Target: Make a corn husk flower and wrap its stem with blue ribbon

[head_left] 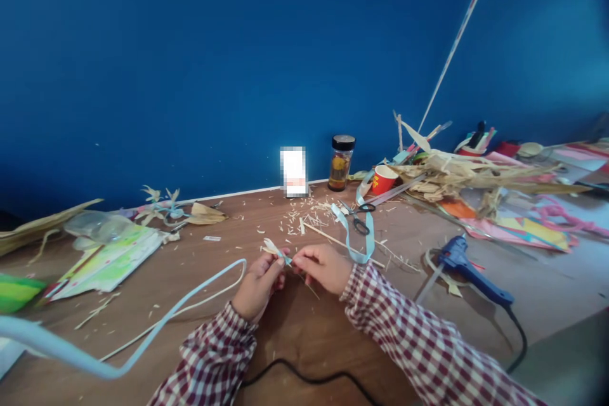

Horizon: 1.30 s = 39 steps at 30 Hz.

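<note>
Near the middle of the table, my left hand (261, 282) pinches a small pale corn husk piece (270, 246) with a bit of light blue at its base. My right hand (327, 268) is closed at the light blue end, its fingertips meeting those of the left. Whether the blue bit is ribbon or paper is too small to tell. A thin straw-like stem (311, 290) sticks out below the right fingers. Just beyond the right hand lie black-handled scissors (360, 221) on a loop of light blue ribbon (349, 244).
A blue glue gun (469, 269) with a black cord lies at the right. Dried husks (457, 171), a red paper cup (383, 180) and a lidded jar (340, 163) stand behind. A white flexible tube (190, 297) curves in from the left. Husk scraps (304, 216) litter the middle.
</note>
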{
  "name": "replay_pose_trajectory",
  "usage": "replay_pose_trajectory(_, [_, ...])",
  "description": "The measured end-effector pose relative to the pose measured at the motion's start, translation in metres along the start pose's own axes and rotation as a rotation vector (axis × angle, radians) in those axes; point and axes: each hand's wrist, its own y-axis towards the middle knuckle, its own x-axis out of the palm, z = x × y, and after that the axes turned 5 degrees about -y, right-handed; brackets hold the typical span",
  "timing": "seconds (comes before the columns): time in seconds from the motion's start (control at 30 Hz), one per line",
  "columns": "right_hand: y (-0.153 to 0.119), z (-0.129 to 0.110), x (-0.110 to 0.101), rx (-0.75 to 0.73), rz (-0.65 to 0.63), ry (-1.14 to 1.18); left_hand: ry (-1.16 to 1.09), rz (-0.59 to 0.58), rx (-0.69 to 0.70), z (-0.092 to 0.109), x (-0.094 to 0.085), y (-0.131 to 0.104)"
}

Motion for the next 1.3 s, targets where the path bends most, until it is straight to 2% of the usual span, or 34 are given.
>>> replay_pose_trajectory(0.1, [0.007, 0.01, 0.013, 0.019, -0.019, 0.191, 0.053, -0.038, 0.011, 0.001, -0.002, 0.0])
replay_pose_trajectory(0.27, [0.011, 0.02, 0.012, 0.038, -0.051, 0.295, 0.119, -0.122, -0.002, 0.001, -0.004, 0.001])
replay_pose_trajectory(0.37, [0.008, 0.02, 0.014, 0.107, -0.04, 0.37, 0.104, -0.142, -0.036, 0.0, -0.004, 0.0])
replay_pose_trajectory(0.63, [0.001, 0.014, 0.025, 0.278, -0.018, 0.758, -0.242, -0.112, -0.12, 0.003, 0.008, -0.005])
replay_pose_trajectory(0.87, [-0.003, 0.013, 0.03, 0.334, -0.053, 0.94, -0.431, -0.083, -0.248, 0.0, 0.008, -0.006])
replay_pose_trajectory(1.03, [-0.003, 0.013, 0.029, 0.376, -0.067, 1.007, -0.462, -0.032, -0.292, 0.0, 0.008, -0.005])
replay_pose_trajectory(1.3, [-0.004, 0.011, 0.034, 0.387, -0.047, 1.036, -0.407, 0.026, -0.249, 0.0, 0.011, -0.005])
